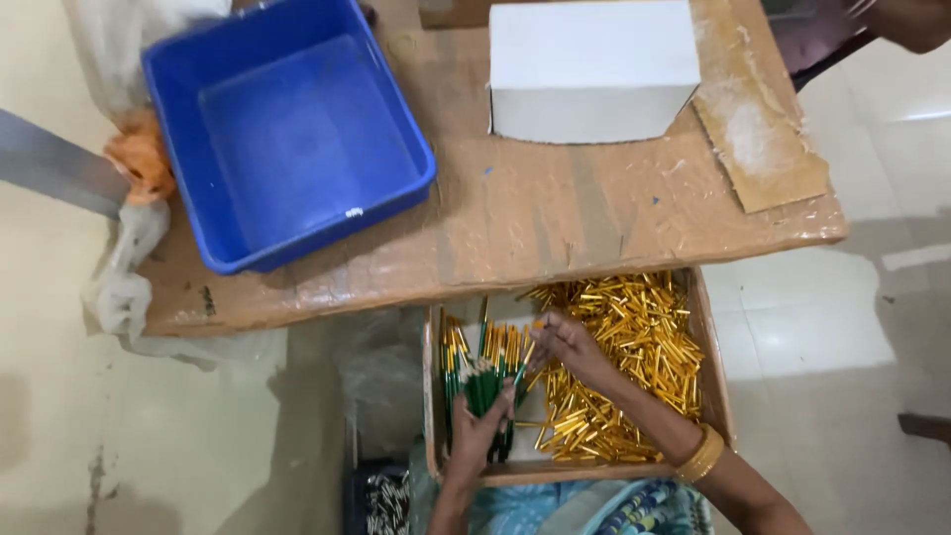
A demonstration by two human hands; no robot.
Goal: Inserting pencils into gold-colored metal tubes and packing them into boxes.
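At 6 o'clock of the frame, a shallow cardboard tray (715, 381) sits low against the edge of the taped cardboard tabletop (515, 218). Left hand (477, 436) is closed around a bundle of green sticks with gold tips (482, 381), holding them fanned toward 12 o'clock. Right hand (567, 345) rests with fingers curled over the upper ends of the bundle, at the border of the gold-tube pile (624, 357); whether it pinches a tube, I cannot tell.

Judgement on technique: keep the left hand's hold snug near the lower ends so the sticks stay parallel; work with the right fingertips on one stick at a time, close over the tray, so anything dropped falls back in.

Appearance: sticks are thin, dark green, each with a short gold or orange end; more lie loose in the tray's left part. Gold tubes are short, shiny, heaped across the right part.

At 11 o'clock: blue plastic tub (287, 129). At 12 to 1 o'clock: white box (589, 64).
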